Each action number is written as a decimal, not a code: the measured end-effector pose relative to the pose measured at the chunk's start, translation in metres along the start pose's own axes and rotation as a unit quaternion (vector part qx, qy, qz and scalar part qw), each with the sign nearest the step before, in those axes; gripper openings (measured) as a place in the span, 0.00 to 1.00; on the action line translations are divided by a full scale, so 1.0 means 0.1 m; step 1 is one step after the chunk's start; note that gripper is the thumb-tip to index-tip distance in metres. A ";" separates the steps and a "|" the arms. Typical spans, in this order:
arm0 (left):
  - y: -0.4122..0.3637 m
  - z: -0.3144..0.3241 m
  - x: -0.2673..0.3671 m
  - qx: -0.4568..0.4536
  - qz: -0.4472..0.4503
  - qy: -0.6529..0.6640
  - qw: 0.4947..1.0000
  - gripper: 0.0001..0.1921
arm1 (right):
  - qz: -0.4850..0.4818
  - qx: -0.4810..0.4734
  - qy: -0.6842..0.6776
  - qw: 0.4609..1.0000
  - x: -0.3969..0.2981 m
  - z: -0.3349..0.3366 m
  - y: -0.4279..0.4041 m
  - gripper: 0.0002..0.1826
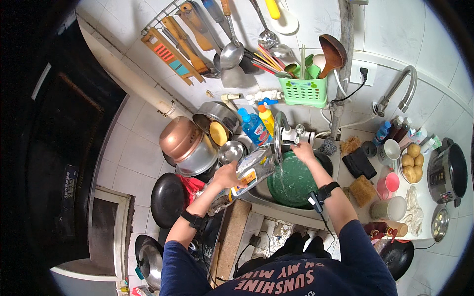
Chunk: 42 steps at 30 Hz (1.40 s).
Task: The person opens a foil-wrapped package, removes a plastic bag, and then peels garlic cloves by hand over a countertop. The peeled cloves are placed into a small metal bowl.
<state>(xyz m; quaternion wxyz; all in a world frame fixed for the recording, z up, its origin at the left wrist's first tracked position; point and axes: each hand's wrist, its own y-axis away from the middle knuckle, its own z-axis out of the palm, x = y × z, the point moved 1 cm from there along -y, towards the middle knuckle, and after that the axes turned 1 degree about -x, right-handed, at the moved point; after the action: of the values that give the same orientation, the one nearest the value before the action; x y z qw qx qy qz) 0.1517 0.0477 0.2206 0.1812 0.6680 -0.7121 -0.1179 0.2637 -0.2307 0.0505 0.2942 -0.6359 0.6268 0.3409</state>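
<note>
My left hand [226,175] grips a clear plastic container [259,164] with an orange and white label. It is tilted, its far end close to the curved metal faucet [278,129]. A thin stream of water [282,177] runs from the spout into a round green basin [296,181], which holds water and sits in the sink [259,191]. My right hand [304,152] is at the base of the faucet, its fingers bent around the handle there, which they mostly hide.
Stacked pots [192,148], a steel bowl [232,151] and detergent bottles [255,127] crowd the left. To the right are a sponge [362,190], a black cloth [359,162], cups [388,184], potatoes [411,162] and a cooker [448,174]. A green utensil basket [305,91] hangs above.
</note>
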 end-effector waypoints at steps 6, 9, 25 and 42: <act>0.14 -0.10 0.02 0.005 0.023 -0.072 0.997 0.45 | 0.042 -0.001 -0.190 0.981 0.36 0.33 0.07 0.25; 0.25 -0.13 0.03 -0.015 0.035 -0.095 0.995 0.43 | 0.080 -0.051 -0.212 0.973 0.38 0.45 0.47 0.28; 0.38 -0.03 0.41 -0.005 0.295 -0.116 0.948 0.40 | 0.133 -0.170 -0.407 0.888 -0.05 -0.11 1.41 0.07; -0.19 0.69 0.84 0.160 0.411 0.314 0.841 0.35 | -0.020 0.002 -0.488 0.872 -1.19 -1.64 1.64 0.05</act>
<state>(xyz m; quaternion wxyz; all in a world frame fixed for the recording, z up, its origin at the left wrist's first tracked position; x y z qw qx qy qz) 0.1364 -0.0425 0.1588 0.3176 0.3350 -0.8352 0.2988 0.1125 -0.2980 0.2520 0.5707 -0.4006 0.3908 0.6009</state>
